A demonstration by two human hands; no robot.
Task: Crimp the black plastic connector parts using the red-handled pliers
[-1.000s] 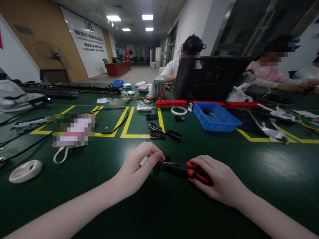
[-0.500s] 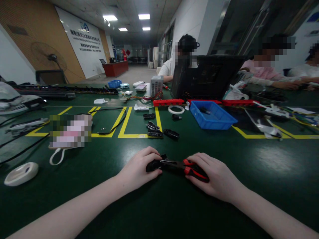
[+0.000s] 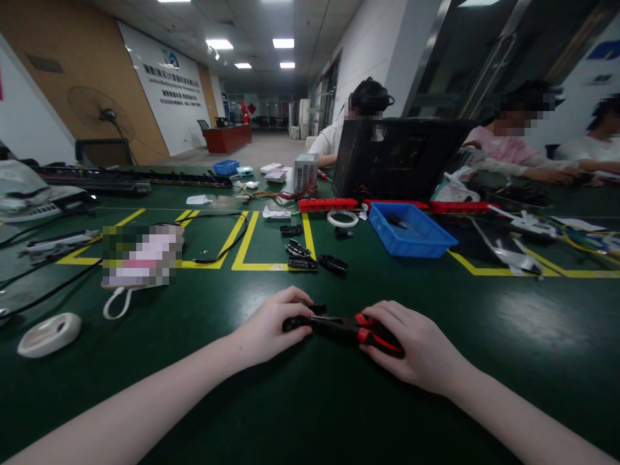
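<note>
My left hand (image 3: pixel 275 321) is closed around a small black plastic part (image 3: pixel 293 322), its fingers hiding most of it. In my right hand (image 3: pixel 411 339) are needle-nose pliers (image 3: pixel 375 334) with red and black handles, gripped from the right. The pliers' jaws point left and meet the black part at my left fingertips; whether they clamp it cannot be made out. Just behind the jaws shows another dark piece (image 3: pixel 318 309), perhaps joined to the held part. Farther back lie several black plastic pieces, among them one (image 3: pixel 333 264) by the yellow tape corner.
A blue bin (image 3: pixel 411 242) with a black item inside stands at the back right. Near it are a white ring (image 3: pixel 343 219) and red strips (image 3: pixel 328 205). To the left lie a phone-like object (image 3: pixel 145 255) and a cream oval (image 3: pixel 50 335). Co-workers sit across the green table.
The whole view has shifted slightly, with the scene sitting a little lower. Both hands keep the same hold; the pliers' handles look slightly closer together, and the black part has tilted a little.
</note>
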